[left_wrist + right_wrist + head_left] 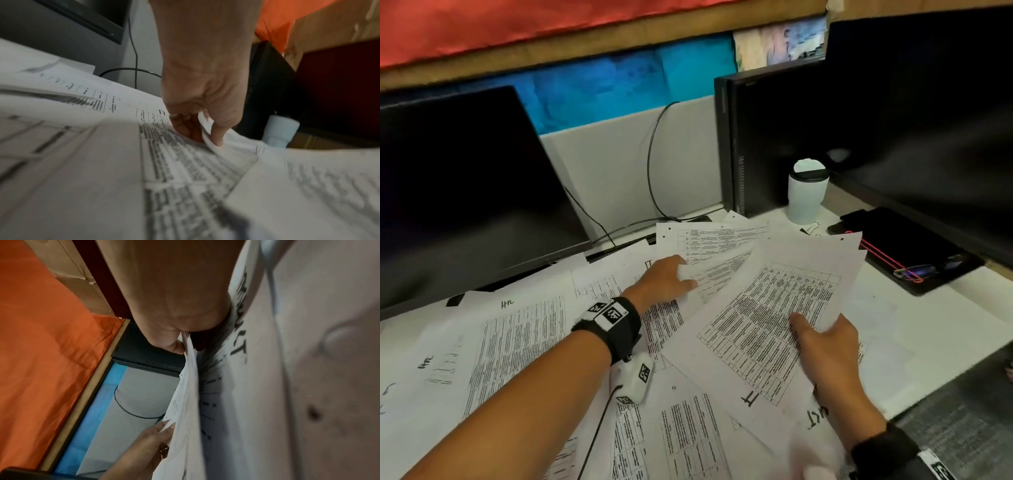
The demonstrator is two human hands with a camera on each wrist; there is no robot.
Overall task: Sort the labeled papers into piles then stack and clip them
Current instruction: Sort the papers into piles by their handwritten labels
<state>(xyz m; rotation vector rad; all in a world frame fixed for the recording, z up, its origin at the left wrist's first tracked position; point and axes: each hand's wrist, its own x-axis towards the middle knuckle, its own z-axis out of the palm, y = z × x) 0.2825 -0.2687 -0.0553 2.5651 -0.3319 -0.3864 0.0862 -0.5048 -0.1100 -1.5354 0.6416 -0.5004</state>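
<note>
Head view: both hands (pixel 664 277) (pixel 825 346) pinch fanned papers (pixel 767 308) above desk

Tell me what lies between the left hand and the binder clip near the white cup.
The fanned sheets gripped by the right hand lie raised across the way from the left hand to the binder clip; the left hand itself pinches a sheet's edge.

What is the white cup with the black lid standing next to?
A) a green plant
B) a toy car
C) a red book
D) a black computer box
D: in the head view the white cup with its black lid stands on the desk right beside the upright black computer box, behind the fanned papers that the right hand holds.
</note>
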